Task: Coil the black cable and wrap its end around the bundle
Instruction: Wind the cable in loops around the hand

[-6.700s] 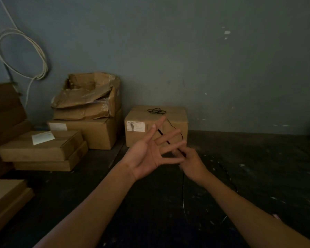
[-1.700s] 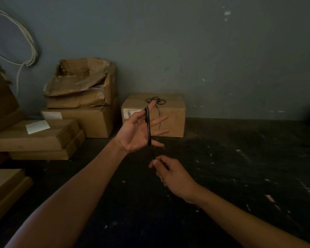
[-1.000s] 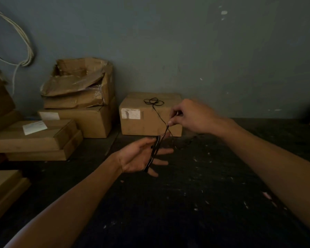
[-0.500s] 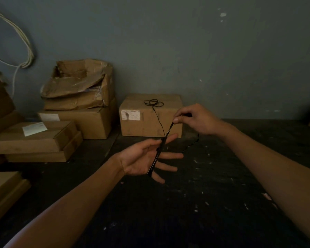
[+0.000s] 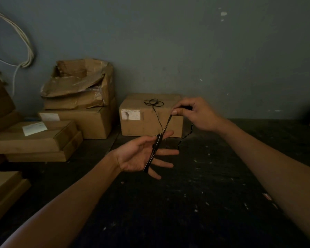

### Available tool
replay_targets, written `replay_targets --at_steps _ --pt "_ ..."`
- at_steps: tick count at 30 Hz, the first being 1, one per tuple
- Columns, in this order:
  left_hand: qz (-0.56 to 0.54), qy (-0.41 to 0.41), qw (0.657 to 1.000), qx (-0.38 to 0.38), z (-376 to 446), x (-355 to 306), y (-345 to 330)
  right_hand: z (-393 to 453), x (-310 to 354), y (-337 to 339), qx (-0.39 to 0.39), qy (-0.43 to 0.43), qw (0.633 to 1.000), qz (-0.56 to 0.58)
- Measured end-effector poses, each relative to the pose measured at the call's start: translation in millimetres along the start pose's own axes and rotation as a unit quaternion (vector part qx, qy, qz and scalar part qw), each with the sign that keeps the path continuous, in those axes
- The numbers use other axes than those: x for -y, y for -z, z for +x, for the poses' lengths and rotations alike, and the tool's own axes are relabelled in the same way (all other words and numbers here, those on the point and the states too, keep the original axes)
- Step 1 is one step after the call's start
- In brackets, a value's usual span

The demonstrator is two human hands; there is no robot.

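Two hands on black cable (image 5: pixel 155 149) — left hand (image 5: pixel 138 156) spread, right hand (image 5: pixel 191 113) pinching.

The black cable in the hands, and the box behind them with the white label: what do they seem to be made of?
The black cable looks like thin wire in a matte rubber or plastic jacket: it bends limply and hangs slack below the right hand. The dim light leaves the exact jacket open. The labelled box looks like plain brown corrugated cardboard, matte, with folded edges and a paper label.
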State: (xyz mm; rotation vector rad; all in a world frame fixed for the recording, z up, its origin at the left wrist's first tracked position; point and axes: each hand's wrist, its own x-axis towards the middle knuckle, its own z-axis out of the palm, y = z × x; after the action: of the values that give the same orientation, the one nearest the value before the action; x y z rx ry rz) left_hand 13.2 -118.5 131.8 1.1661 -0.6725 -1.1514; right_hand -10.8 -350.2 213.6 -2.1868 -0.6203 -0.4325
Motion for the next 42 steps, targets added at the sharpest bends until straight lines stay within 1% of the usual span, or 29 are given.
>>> replay_targets --at_steps 3,5,8,13,16,19,23,27,30,33,36,40,42 --pt "0.001 0.006 0.999 0.039 0.6 -1.1 -8.2 0.1 -4.2 -4.5 0.015 -0.019 1.000 0.009" --pt "-0.010 -0.008 0.998 0.067 1.5 -3.4 -13.5 -2.9 -11.5 -9.6 0.032 -0.041 0.998 0.018" --pt "-0.041 -0.042 0.995 0.083 1.5 -8.9 -15.3 -15.1 -28.2 -21.2 0.048 -0.083 0.995 0.033" --pt "-0.067 -0.104 0.989 0.079 4.3 -20.0 -14.9 -51.4 -49.2 -67.7 0.034 -0.170 0.975 0.139" --pt "-0.101 -0.135 0.983 0.073 8.8 -30.0 -15.4 -69.2 -46.1 -106.5 0.027 -0.210 0.962 0.172" --pt "-0.105 -0.158 0.981 0.047 9.7 -39.5 -10.7 -80.5 -31.0 -132.7 0.050 -0.217 0.955 0.196" --pt "-0.112 -0.176 0.978 -0.003 9.3 -40.2 -3.7 -84.5 -12.7 -142.4 0.087 -0.192 0.963 0.169" --pt "-0.130 -0.192 0.969 -0.083 11.2 -33.9 3.2 -80.5 4.6 -136.7 0.132 -0.175 0.965 0.145" --pt "-0.103 -0.178 0.970 -0.132 13.2 -25.9 8.6 -75.6 17.8 -124.3 0.171 -0.173 0.967 0.071" --pt "-0.049 -0.143 0.973 -0.173 13.8 -16.7 9.5 -72.4 28.0 -106.8 0.195 -0.129 0.972 -0.016" --pt "-0.017 -0.115 0.978 -0.172 11.8 -9.2 8.3 -64.7 37.2 -83.5 0.198 -0.112 0.969 -0.097" --pt "0.003 -0.091 0.986 -0.141 9.3 -4.0 4.1 -51.7 48.1 -50.8 0.191 -0.104 0.965 -0.144" --pt "0.016 -0.068 0.988 -0.140 9.9 -1.5 1.1 -45.3 50.1 -38.5 0.187 -0.100 0.961 -0.179"
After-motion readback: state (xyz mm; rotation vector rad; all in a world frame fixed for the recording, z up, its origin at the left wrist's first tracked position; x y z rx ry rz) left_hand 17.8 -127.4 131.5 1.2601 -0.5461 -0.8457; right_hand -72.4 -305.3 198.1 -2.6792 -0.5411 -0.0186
